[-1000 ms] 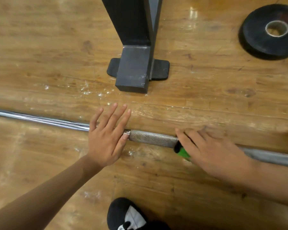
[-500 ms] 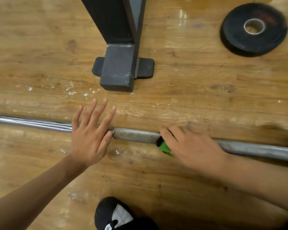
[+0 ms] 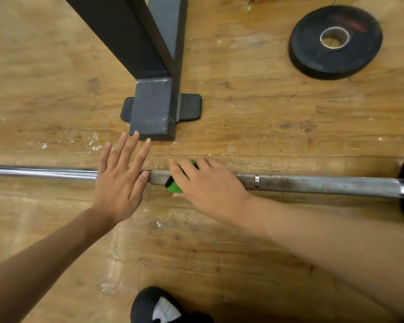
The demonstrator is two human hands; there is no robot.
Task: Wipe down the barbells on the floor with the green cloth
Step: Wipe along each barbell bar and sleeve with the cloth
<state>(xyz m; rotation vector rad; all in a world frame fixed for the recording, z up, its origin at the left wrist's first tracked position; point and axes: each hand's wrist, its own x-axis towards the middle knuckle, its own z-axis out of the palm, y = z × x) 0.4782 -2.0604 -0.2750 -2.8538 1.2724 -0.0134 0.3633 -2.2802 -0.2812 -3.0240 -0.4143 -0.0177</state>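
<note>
right hand [image 3: 210, 185] on barbell [image 3: 313, 184] (green cloth [image 3: 174, 187])

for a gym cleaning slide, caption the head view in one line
Right hand holds the green cloth against the barbell on the wooden floor while the left hand lies flat across the bar.

Left hand [image 3: 117, 185] flat, fingers [image 3: 139, 156] spread; right hand [image 3: 210, 185] palm-down in a curled grip.

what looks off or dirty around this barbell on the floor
The barbell looks dull and dark-speckled along its right stretch, unlike the shiny chrome stretch on the left. White powdery flecks are scattered on the wooden floor just left of the black rack foot. Nothing looks broken or askew.
</note>
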